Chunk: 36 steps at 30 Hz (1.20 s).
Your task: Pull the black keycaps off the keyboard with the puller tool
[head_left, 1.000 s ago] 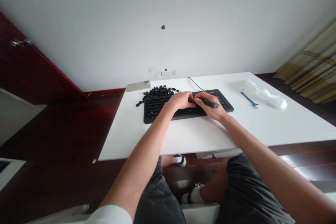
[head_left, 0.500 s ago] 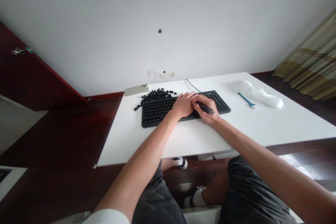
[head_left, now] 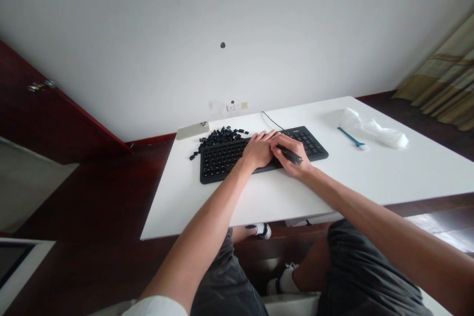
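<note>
A black keyboard (head_left: 221, 159) lies on the white table, with bare key positions showing on its left part. My left hand (head_left: 259, 150) rests flat across its middle, fingers stretched toward the far edge. Close against it, my right hand (head_left: 291, 150) is closed around a dark pen-shaped tool (head_left: 292, 156), tilted over the keyboard. The tool's working tip is hidden by my fingers. Behind the keyboard's left half is a loose heap of black keycaps (head_left: 222, 136), a few scattered at its edges.
A phone (head_left: 192, 131) lies at the table's far left corner. To the right are a blue brush (head_left: 351, 137) and a crumpled white, translucent bag (head_left: 374, 131). A black cable (head_left: 272, 121) runs from the keyboard toward the wall. The table (head_left: 177, 202) has its near edge above my legs.
The camera view has shifted slightly. Both hands stay at the same place on the keyboard, and the tool remains in my right hand.
</note>
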Available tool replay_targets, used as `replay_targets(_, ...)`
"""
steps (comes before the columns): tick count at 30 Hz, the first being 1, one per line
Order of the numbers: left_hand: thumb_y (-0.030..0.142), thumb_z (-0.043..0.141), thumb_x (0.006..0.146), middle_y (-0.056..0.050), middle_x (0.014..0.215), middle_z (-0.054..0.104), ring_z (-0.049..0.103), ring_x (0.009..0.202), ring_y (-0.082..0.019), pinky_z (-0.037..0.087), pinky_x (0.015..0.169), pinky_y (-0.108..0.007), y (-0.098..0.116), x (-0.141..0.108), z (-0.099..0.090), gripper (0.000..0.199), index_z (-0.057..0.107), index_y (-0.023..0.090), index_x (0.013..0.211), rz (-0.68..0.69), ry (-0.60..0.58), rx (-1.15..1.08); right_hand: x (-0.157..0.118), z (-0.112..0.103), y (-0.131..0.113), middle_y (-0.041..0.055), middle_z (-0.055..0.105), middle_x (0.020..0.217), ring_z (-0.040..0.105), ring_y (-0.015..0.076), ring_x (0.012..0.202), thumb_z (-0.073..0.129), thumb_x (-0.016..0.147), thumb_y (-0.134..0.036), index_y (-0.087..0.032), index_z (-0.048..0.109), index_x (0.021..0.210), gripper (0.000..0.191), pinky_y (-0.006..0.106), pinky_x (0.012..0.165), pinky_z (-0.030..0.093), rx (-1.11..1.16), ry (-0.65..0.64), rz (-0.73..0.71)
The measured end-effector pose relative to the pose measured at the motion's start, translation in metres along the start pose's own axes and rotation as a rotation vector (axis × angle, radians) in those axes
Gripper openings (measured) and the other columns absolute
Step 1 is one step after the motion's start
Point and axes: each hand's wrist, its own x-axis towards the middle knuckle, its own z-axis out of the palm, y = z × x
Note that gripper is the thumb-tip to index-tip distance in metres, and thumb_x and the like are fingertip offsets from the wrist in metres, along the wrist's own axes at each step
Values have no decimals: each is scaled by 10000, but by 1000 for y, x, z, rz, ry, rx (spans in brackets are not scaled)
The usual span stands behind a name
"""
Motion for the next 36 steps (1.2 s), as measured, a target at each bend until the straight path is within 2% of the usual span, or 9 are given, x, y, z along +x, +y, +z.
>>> replay_targets(5, 309, 285, 1121, -33, 1744, 354, 371, 1587, -309, 313, 1297, -495, -1, -2, 3, 566, 386, 229, 1671, 33, 67, -2, -3, 1, -4, 71, 614, 873, 593, 260, 810, 528, 1055, -420, -258, 568, 874, 246, 461, 803, 488, 60, 100, -9)
replay_targets(10, 323, 316, 1134, -64, 1695, 447, 428, 1548, -292, 331, 1279, -489, -3, 0, 4, 503, 512, 208, 1583, 62, 112, -52, -3, 0, -6, 62, 599, 848, 588, 246, 769, 537, 1046, -446, -254, 563, 862, 267, 448, 778, 490, 20, 136, 1)
replay_targets(13, 368, 362, 1142, -78, 1574, 593, 525, 1450, -244, 355, 1255, -439, -3, 2, 2, 438, 624, 210, 1455, 105, 210, -108, -1, -3, -5, 66, 637, 882, 617, 255, 826, 543, 1039, -419, -255, 580, 877, 233, 437, 790, 493, -34, 238, 26)
replay_targets(16, 417, 422, 1135, -61, 1448, 678, 573, 1350, -238, 385, 1210, -407, -1, 3, -3, 385, 712, 228, 1305, 120, 290, -131, 0, -8, -1, 58, 667, 904, 630, 250, 854, 546, 1024, -362, -254, 608, 900, 176, 417, 795, 492, -81, 368, 100)
replay_targets(22, 515, 466, 1111, -85, 1095, 744, 627, 1061, -260, 476, 994, -388, 4, 4, -10, 420, 752, 208, 1093, 48, 299, -154, 3, -10, 9, 26, 671, 862, 638, 225, 808, 555, 932, -277, -250, 615, 871, 89, 372, 749, 490, -30, 507, 230)
replay_targets(25, 433, 482, 1119, -70, 1051, 759, 638, 989, -251, 487, 956, -376, 5, 5, -8, 343, 727, 196, 1087, 60, 290, -224, 4, -10, 13, 14, 673, 847, 633, 214, 779, 559, 894, -262, -251, 624, 860, 74, 360, 737, 490, -22, 539, 276)
replay_targets(30, 222, 493, 1096, -49, 1126, 783, 660, 1054, -235, 492, 1013, -366, 1, 8, -6, 227, 718, 193, 1094, 70, 321, -323, 3, -15, 18, 7, 660, 836, 602, 202, 747, 540, 893, -265, -250, 630, 885, 91, 350, 711, 465, -93, 584, 288)
replay_targets(33, 174, 516, 1067, -45, 1101, 785, 667, 1042, -227, 487, 1042, -372, -13, 7, -9, 215, 729, 200, 1044, 31, 344, -297, 3, -20, 20, -3, 632, 786, 582, 201, 724, 537, 897, -269, -251, 634, 893, 99, 348, 695, 448, -168, 620, 338)
replay_targets(36, 148, 536, 1036, -56, 1107, 769, 652, 1057, -245, 491, 1035, -388, -39, 2, -15, 226, 750, 215, 1067, -108, 391, -204, 4, -22, 18, 0, 648, 797, 595, 210, 744, 560, 890, -270, -252, 640, 890, 82, 355, 708, 451, -201, 586, 371)
